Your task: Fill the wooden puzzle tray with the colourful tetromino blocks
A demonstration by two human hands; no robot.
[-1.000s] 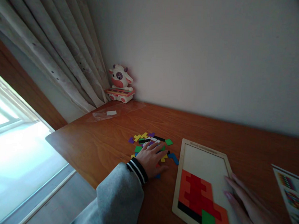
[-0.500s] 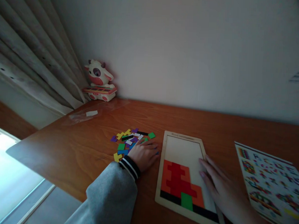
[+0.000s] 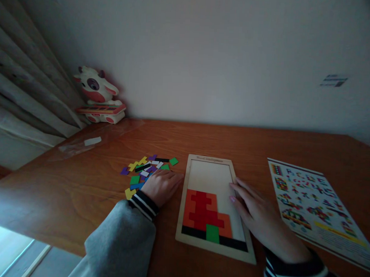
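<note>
Beside a loose heap of coloured puzzle pieces [image 3: 135, 180], my left hand [image 3: 162, 186] is palm down. Its fingers are drawn together and bent toward the tabletop; whatever lies under the fingertips is hidden. My right hand [image 3: 255, 211] rests across the right edge of the wooden puzzle board [image 3: 188, 167], its fingers stretched out over the rim onto the bare inside. In the lower part of the board lie red pieces [image 3: 201, 208], orange pieces [image 3: 226, 224], a green piece [image 3: 212, 233] and black strips [image 3: 234, 243]. The board's upper part shows its pale base.
A printed pattern sheet [image 3: 311, 197] lies right of the board. At the back left stands a cow toy with a keyboard [image 3: 102, 96], near a clear plastic bag [image 3: 71, 148] and a curtain [image 3: 25, 78]. A wall rises behind the wooden table [image 3: 228, 140].
The view has swung right, bringing the right cuff and more of the sheet into sight. My left hand's fingers have closed together and drawn slightly off the heap. My right hand stays on the board.
</note>
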